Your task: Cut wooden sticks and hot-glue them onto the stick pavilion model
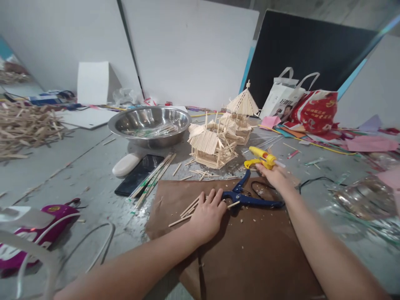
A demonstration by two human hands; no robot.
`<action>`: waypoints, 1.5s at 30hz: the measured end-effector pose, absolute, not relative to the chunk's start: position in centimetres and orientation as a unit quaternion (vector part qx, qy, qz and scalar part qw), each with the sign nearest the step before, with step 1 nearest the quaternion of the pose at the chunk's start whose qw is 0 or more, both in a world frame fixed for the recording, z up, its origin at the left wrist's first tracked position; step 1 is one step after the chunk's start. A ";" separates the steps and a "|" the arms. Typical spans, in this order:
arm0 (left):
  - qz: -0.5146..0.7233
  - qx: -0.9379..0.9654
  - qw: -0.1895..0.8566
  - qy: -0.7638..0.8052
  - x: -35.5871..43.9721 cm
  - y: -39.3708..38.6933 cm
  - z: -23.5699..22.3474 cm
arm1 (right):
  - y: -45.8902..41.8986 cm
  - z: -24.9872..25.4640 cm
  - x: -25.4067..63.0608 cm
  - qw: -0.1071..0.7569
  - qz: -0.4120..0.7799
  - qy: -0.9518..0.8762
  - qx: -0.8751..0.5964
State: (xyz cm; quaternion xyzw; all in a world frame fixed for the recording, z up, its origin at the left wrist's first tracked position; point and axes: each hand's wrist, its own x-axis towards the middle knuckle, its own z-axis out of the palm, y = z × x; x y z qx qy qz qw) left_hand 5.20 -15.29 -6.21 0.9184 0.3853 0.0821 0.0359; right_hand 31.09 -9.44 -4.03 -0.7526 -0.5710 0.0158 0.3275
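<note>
My left hand rests on brown paper with its fingers bent over several thin wooden sticks. One wooden stick pokes out past its fingertips; the thumb is hidden. Right beside those fingers lies a blue hand cutter, its handles spread. My right hand is closed on a yellow hot glue gun, held beyond the cutter. Behind the paper stands a small pavilion model of wooden sticks, and a second one with a pointed roof is further back.
A steel basin holds plastic-wrapped sticks. A phone, a white oval object and bundled sticks lie left of the paper. A purple device with cables is at lower left, bags at back right.
</note>
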 end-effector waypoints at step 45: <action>0.001 0.855 0.004 0.519 5.0 -5.1 -2.0 | -11.4 -4.2 30.0 0.324 0.003 -0.552 -0.768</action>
